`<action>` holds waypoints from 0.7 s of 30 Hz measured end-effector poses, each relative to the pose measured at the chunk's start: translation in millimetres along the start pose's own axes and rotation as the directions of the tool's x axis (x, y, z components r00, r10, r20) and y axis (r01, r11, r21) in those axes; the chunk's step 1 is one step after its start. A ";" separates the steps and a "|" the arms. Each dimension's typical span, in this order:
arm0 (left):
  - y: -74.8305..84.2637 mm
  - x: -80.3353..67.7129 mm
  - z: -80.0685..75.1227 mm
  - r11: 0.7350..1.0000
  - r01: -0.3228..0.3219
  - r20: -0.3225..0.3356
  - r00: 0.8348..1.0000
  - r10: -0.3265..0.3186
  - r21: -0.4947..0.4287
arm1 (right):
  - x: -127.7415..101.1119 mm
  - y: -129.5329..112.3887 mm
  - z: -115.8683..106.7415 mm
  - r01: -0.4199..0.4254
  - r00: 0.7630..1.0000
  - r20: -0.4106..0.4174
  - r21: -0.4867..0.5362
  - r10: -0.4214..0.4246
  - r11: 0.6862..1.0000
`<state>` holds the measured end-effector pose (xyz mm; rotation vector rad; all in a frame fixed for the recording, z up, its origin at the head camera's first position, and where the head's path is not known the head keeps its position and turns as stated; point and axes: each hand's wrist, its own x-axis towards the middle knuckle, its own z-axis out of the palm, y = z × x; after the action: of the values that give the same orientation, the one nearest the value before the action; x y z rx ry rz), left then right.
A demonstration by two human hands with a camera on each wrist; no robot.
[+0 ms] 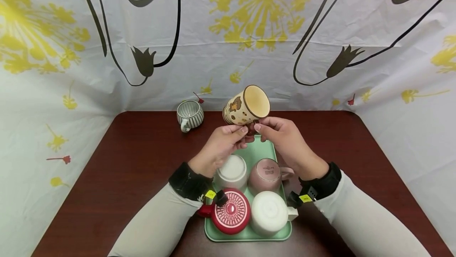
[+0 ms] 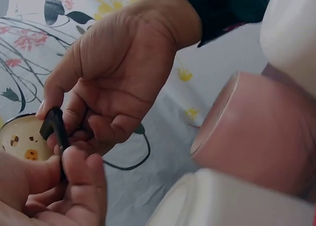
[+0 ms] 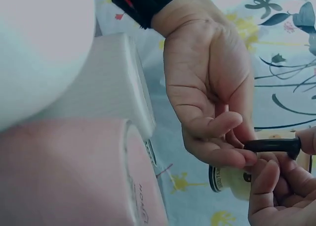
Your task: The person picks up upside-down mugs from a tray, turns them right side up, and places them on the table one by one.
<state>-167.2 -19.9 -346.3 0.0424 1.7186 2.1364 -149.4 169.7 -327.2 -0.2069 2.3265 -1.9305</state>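
One mug (image 1: 246, 105) tilted, mouth up-right

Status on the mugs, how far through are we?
Looks done: one grey mug stands upright on the table, off the tray. In hand: left hand and right hand hold the tan mug by its dark handle. Seemingly left: four mugs upside down on the tray.

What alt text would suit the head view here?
Both hands, left hand and right hand, hold a tan patterned mug tilted on its side above a green tray carrying four upside-down mugs; a striped grey mug stands behind on the dark red table.
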 end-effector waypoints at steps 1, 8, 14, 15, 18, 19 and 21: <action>-0.1 0.2 -0.5 1.000 0.001 0.003 1.000 -0.002 0.014 | 1.1 0.7 0.7 -0.004 1.000 -0.001 0.026 0.004 1.000; -1.5 2.3 -4.0 0.995 0.034 0.012 0.999 -0.035 0.089 | 6.6 6.0 3.9 -0.033 0.999 0.002 0.104 0.033 0.994; -3.1 1.2 -6.2 0.991 0.046 0.034 0.998 -0.051 0.127 | 9.8 7.5 4.2 -0.076 0.997 0.036 0.175 0.070 0.982; -3.5 1.0 -6.4 0.991 0.046 0.041 0.998 -0.051 0.125 | 9.9 7.7 4.3 -0.081 0.996 0.041 0.177 0.075 0.981; -5.0 0.8 -7.0 0.993 0.046 0.057 0.997 -0.053 0.113 | 9.7 8.0 4.9 -0.091 0.995 0.062 0.174 0.081 0.981; -5.4 0.7 -7.2 0.993 0.046 0.060 0.997 -0.053 0.110 | 9.8 8.2 5.2 -0.093 0.994 0.068 0.172 0.083 0.981; -6.2 0.6 -7.8 0.994 0.042 0.064 0.997 -0.048 0.098 | 10.0 8.5 5.8 -0.095 0.994 0.075 0.172 0.083 0.981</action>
<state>-168.1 -25.9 -354.2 0.0995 1.7671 1.9958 -158.5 163.8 -336.6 -0.1463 2.0732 -2.0362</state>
